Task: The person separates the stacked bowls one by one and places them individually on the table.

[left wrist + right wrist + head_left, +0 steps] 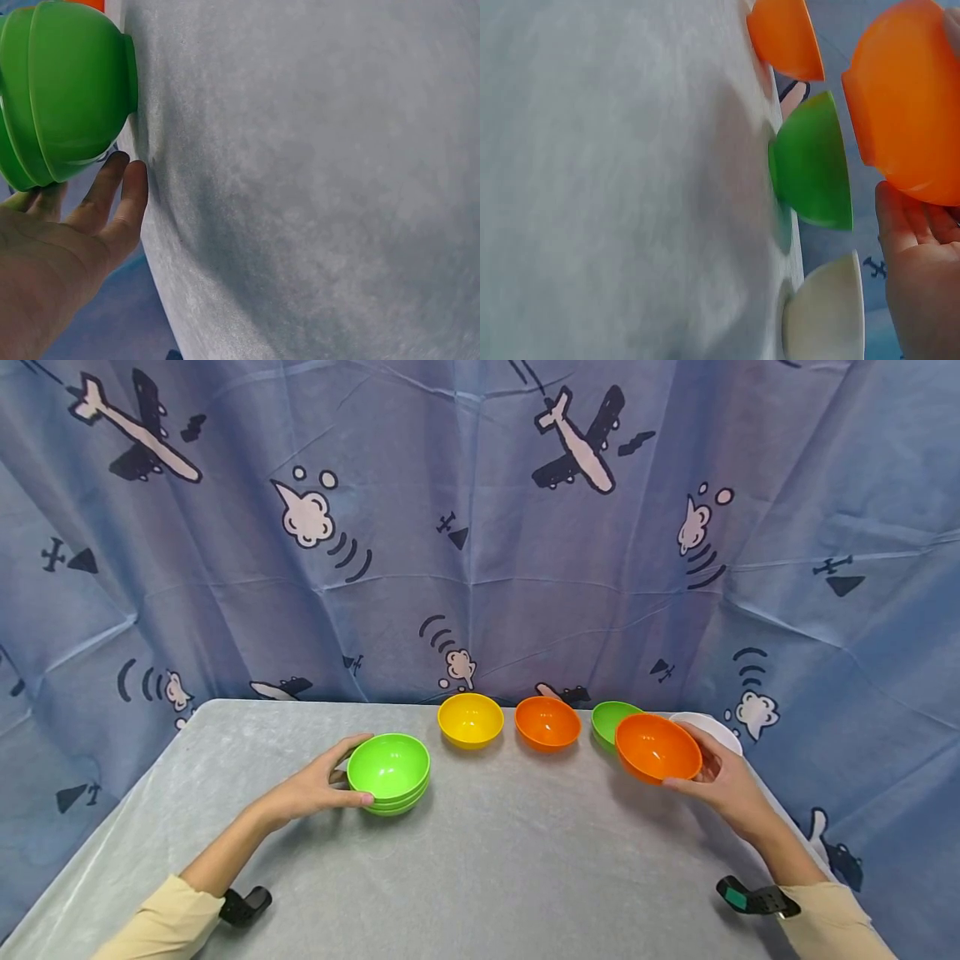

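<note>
At the left of the table, my left hand [303, 792] holds a stack of nested green bowls [388, 770], thumb at the near rim and fingers round the far side. The left wrist view shows the stack's foot close over the cloth, with two fingers [129, 196] extended beside it. My right hand [733, 793] grips an orange bowl [654, 747] by its right side, thumb on the near rim. This bowl is raised off the table, as the right wrist view shows, and partly covers a green bowl [611, 720] behind it in the head view.
Along the back edge stand a yellow bowl [470, 722], a second orange bowl [547, 724] and, far right, a white bowl [829, 311] partly behind my right hand. A grey cloth covers the table [510, 868]. A blue patterned curtain [390, 543] hangs behind it.
</note>
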